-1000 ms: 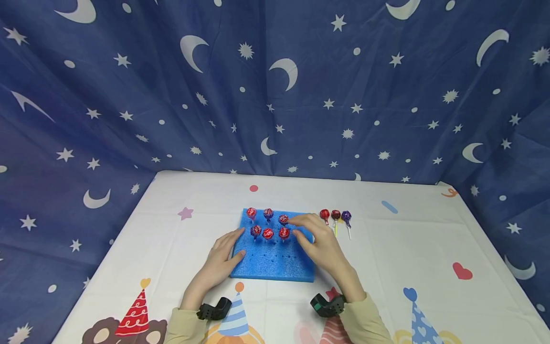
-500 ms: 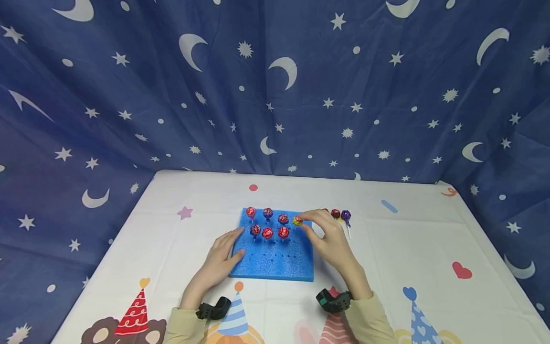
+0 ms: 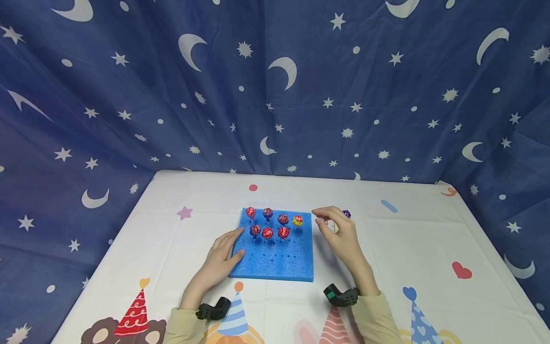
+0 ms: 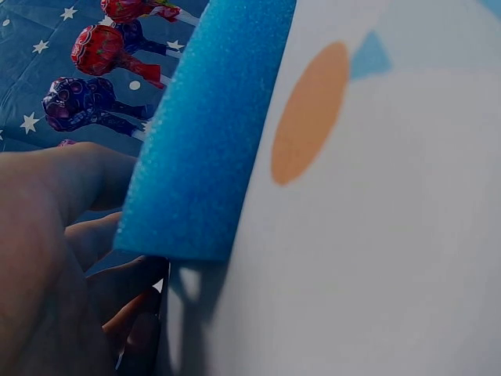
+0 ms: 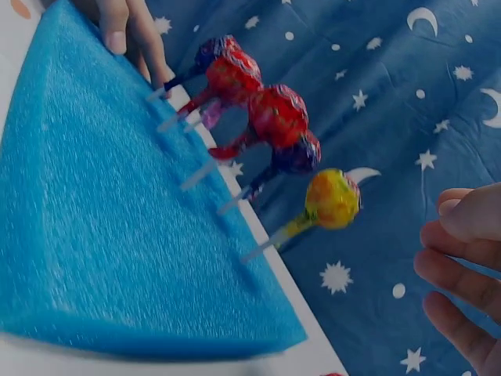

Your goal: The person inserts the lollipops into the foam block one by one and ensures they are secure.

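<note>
A blue foam board (image 3: 271,267) with rows of small holes lies on the table. Several wrapped lollipops stand in it by their sticks, among them a yellow-and-red lollipop (image 3: 298,220) at the far right of the back row. My left hand (image 3: 221,260) rests along the board's left edge; its thumb and fingers (image 4: 102,176) touch the foam. Just off the board's right side is my right hand (image 3: 343,236), fingers loosely bent and holding nothing. In the right wrist view its fingers (image 5: 462,274) are apart from the yellow lollipop.
A purple lollipop (image 3: 346,213) lies on the table beyond my right hand, which mostly hides the other loose lollipops there. A patterned white cloth (image 3: 421,229) covers the table. Behind it hangs a dark blue curtain (image 3: 318,134) with moons and stars.
The yellow-and-red lollipop came into view in the board as my right hand let go. That hand has moved right, off the board toward the loose lollipops. My left hand has stayed put.
</note>
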Available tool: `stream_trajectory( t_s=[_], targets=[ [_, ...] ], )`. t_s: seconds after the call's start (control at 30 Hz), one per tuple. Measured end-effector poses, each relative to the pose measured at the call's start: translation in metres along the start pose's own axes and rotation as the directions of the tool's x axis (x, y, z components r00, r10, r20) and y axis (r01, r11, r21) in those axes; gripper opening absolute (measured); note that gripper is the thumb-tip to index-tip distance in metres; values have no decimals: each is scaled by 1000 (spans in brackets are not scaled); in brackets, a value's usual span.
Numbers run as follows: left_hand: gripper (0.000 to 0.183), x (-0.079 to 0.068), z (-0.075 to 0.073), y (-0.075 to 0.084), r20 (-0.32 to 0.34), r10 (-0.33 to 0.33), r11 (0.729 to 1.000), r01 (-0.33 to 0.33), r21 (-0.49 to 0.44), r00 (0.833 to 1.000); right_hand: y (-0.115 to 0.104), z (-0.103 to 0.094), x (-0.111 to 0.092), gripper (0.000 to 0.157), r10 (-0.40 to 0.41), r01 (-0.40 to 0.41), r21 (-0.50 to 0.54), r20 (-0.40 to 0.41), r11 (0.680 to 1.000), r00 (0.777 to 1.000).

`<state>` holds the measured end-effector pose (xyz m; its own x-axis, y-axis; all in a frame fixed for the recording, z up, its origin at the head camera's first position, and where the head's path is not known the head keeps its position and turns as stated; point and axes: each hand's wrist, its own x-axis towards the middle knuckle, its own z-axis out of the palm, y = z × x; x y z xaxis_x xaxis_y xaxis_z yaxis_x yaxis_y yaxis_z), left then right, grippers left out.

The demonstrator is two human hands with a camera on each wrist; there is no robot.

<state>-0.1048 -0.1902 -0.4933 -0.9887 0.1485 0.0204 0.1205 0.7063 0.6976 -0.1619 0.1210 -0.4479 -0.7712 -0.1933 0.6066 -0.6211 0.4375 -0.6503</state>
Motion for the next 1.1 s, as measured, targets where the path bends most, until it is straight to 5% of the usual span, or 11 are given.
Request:
stream_trajectory(
  t_s=[0.63,1.1],
  targets=[
    [59,-2,-1,1,5,-3,1000,4,-7,1000,37,-27,-4,20,100,-105,-53,-95,993,990],
    [59,-1,0,1,1,-1,1000,1,-5,1000,56,-40,-6,22,265,-273,-90,-89,958,960]
  ],
)
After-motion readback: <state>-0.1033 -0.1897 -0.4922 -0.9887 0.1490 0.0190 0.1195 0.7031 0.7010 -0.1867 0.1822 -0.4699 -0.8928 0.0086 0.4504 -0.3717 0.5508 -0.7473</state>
